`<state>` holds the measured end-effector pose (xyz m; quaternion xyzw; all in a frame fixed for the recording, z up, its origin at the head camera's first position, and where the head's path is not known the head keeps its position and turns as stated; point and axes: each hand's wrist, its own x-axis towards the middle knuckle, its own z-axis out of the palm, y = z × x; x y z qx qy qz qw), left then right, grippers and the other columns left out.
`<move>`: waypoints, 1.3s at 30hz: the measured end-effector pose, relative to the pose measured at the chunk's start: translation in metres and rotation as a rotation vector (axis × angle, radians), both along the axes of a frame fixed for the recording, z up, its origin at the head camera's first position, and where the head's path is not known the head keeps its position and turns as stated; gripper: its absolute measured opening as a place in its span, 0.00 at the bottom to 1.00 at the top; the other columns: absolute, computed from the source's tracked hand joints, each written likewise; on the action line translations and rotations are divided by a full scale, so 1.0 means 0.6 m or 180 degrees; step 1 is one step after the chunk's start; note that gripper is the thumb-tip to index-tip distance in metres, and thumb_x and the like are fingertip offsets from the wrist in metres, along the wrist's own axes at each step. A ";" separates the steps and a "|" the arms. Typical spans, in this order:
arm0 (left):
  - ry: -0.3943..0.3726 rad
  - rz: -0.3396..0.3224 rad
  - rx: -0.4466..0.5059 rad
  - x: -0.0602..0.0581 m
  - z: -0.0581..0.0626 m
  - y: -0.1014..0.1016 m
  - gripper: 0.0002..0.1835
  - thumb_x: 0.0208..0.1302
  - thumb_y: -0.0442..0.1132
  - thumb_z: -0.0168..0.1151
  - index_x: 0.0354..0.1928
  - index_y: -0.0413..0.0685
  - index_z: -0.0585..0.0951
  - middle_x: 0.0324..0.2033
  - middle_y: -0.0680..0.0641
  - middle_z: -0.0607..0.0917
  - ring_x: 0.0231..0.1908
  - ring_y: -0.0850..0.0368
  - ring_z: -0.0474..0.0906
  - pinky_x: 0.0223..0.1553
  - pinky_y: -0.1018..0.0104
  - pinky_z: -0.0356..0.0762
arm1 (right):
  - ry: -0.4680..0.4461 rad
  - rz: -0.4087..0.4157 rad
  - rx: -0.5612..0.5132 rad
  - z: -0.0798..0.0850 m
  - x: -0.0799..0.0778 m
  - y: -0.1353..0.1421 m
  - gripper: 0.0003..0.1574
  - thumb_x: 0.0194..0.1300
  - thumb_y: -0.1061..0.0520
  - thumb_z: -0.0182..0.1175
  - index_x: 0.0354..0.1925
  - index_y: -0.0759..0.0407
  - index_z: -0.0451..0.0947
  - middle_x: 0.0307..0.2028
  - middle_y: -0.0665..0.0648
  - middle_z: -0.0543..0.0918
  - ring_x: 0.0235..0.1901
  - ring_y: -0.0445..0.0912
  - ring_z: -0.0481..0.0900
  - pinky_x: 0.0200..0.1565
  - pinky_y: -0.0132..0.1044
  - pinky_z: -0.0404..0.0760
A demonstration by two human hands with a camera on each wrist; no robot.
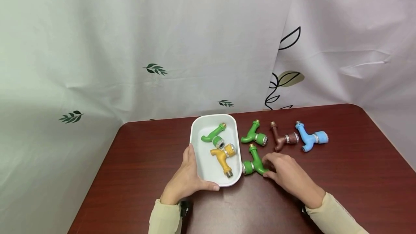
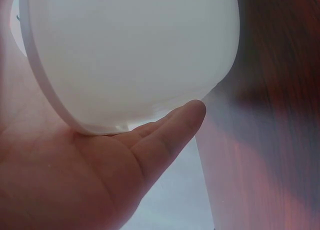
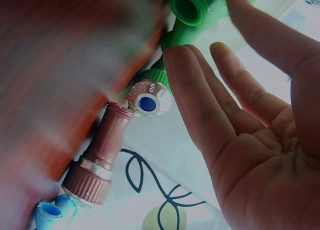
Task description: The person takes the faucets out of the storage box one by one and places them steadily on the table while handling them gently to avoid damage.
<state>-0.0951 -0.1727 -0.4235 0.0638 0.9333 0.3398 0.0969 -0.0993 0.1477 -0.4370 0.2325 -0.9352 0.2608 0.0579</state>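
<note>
My left hand (image 1: 185, 180) rests against the near left corner of a white tray (image 1: 202, 169), fingers along its left side and thumb along the near rim. In the left wrist view the fingers (image 2: 167, 140) lie straight against the tray's outer wall (image 2: 140, 55). Inside the tray lie a green tap (image 1: 212, 134) and a yellow tap (image 1: 222, 157). Right of it, my right hand (image 1: 289, 172) pinches the spout end of another green tap (image 1: 258, 161) between thumb and fingers. The right wrist view shows this spout's opening (image 3: 189, 9) between the fingertips.
Behind the right hand, a third green tap (image 1: 251, 134), a brown tap (image 1: 281, 138) and a blue tap (image 1: 310, 138) lie in a row on the dark red table (image 1: 146, 169). A pale patterned cloth (image 1: 195, 46) hangs behind the table.
</note>
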 end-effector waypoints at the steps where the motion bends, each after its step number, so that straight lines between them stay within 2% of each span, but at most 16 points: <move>1: 0.0003 0.0001 0.0001 0.000 0.000 0.000 0.87 0.28 0.66 0.85 0.78 0.35 0.34 0.77 0.37 0.42 0.70 0.40 0.59 0.61 0.52 0.72 | 0.0025 -0.0009 -0.0005 0.001 0.000 -0.001 0.18 0.47 0.60 0.80 0.36 0.55 0.82 0.32 0.46 0.82 0.31 0.40 0.77 0.35 0.40 0.78; 9: 0.0002 0.0002 0.0011 0.000 0.000 0.000 0.87 0.28 0.66 0.85 0.78 0.35 0.35 0.77 0.37 0.42 0.71 0.40 0.58 0.62 0.52 0.70 | 0.0108 -0.0157 -0.0170 0.008 0.001 -0.008 0.14 0.60 0.56 0.73 0.43 0.59 0.83 0.40 0.54 0.85 0.42 0.47 0.82 0.44 0.46 0.81; 14: 0.0002 0.0007 0.0016 -0.001 0.000 0.001 0.87 0.28 0.66 0.85 0.78 0.34 0.35 0.77 0.37 0.42 0.72 0.41 0.57 0.63 0.52 0.70 | 0.0323 -0.0175 -0.0229 0.009 -0.001 -0.012 0.17 0.63 0.56 0.71 0.47 0.61 0.82 0.44 0.57 0.84 0.47 0.51 0.82 0.47 0.50 0.81; 22: 0.0002 0.0017 0.0045 0.000 0.001 0.001 0.87 0.27 0.65 0.85 0.78 0.34 0.35 0.77 0.37 0.42 0.72 0.41 0.57 0.63 0.52 0.69 | 0.0302 -0.0231 -0.0224 0.024 -0.006 -0.029 0.24 0.60 0.54 0.73 0.52 0.63 0.80 0.49 0.60 0.83 0.52 0.55 0.80 0.52 0.53 0.78; 39: 0.0020 0.0024 0.0033 0.001 0.000 0.001 0.87 0.28 0.63 0.86 0.78 0.35 0.35 0.77 0.37 0.43 0.71 0.41 0.59 0.62 0.51 0.70 | 0.0496 0.0093 -0.0377 0.042 -0.026 -0.055 0.31 0.55 0.55 0.78 0.54 0.64 0.79 0.55 0.61 0.80 0.57 0.53 0.76 0.54 0.49 0.78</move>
